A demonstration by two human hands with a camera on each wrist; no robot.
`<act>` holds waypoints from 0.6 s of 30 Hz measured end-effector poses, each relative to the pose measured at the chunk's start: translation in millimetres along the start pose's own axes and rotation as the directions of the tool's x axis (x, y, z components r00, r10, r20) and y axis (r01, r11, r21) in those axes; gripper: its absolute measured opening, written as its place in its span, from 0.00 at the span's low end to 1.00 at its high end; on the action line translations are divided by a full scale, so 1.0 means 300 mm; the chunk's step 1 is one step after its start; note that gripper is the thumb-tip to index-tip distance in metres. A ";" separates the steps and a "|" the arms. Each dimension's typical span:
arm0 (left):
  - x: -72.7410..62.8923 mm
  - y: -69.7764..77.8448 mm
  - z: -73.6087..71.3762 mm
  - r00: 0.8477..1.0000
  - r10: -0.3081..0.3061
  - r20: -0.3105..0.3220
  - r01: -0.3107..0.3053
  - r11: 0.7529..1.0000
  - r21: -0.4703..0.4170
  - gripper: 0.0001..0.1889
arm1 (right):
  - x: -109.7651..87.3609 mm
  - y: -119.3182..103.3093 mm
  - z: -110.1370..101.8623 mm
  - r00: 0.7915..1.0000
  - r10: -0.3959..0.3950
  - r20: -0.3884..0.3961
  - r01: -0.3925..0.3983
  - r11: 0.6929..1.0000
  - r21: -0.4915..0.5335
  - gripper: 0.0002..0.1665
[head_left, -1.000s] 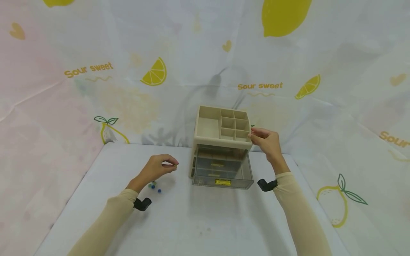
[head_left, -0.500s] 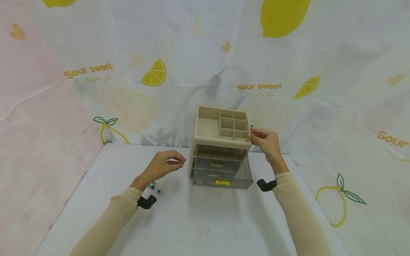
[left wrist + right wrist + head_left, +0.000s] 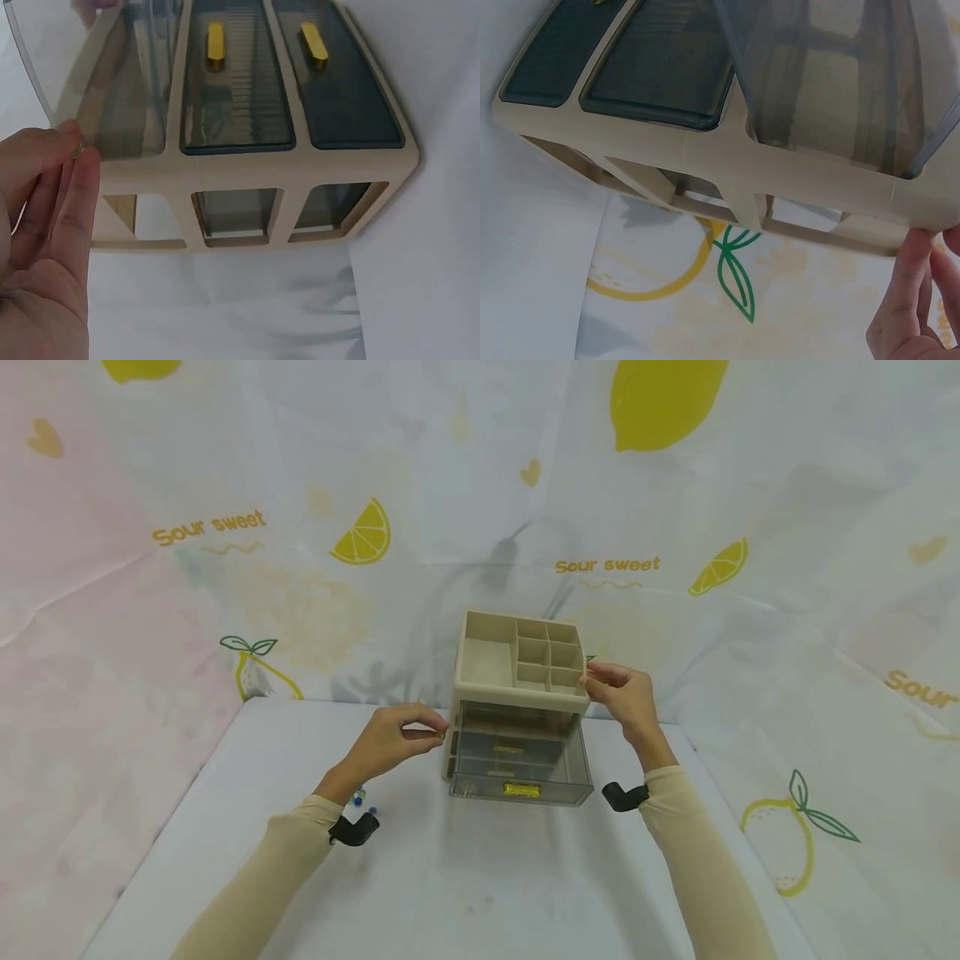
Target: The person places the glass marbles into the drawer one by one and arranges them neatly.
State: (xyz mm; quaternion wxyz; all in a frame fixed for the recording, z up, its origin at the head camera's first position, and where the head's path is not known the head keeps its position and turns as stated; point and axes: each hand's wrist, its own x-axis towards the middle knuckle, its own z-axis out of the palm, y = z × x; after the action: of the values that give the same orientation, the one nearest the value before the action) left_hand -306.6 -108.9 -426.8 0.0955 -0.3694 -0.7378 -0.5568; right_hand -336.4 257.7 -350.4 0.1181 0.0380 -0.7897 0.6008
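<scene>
A beige desktop drawer organizer (image 3: 521, 695) stands at the table's back, its top tray split into compartments. Its uppermost smoky clear drawer (image 3: 521, 790), with a yellow handle, is pulled out; the two lower drawers (image 3: 232, 90) sit closed. Thumb and fingertips of my left hand (image 3: 390, 743) pinch a small yellowish glass marble (image 3: 78, 151), mostly covered by the fingers, beside the drawer's left side. My right hand (image 3: 625, 691) holds the organizer's upper right edge between thumb and fingers. Several blue and green marbles (image 3: 357, 801) lie on the table, partly behind my left wrist.
The white-covered table (image 3: 465, 877) runs back to a lemon-print cloth (image 3: 420, 610) hung behind and at the sides. A black wrist mount (image 3: 355, 829) juts from the left sleeve, and a similar black mount (image 3: 625, 796) from the right.
My left hand has moved right and slightly up with the marble, from over the table to the organizer's left side. The right hand stays at the organizer's edge.
</scene>
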 end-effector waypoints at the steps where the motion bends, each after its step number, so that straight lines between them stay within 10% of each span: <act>1: 0.003 0.004 0.001 1.000 0.010 -0.001 -0.010 1.000 -0.003 0.10 | 0.000 0.001 0.000 1.000 0.000 -0.001 0.000 1.000 -0.002 0.23; 18: 0.044 0.121 0.014 0.999 0.029 -0.017 -0.029 0.999 -0.037 0.15 | 0.001 0.001 -0.002 1.000 0.006 0.007 -0.006 1.000 -0.029 0.22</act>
State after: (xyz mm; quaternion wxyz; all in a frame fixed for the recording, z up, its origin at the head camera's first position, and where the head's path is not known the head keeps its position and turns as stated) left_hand -291.3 -95.4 -393.7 0.1025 -0.3773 -0.7210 -0.5721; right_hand -336.5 258.3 -350.5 0.1144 0.0361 -0.7990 0.5893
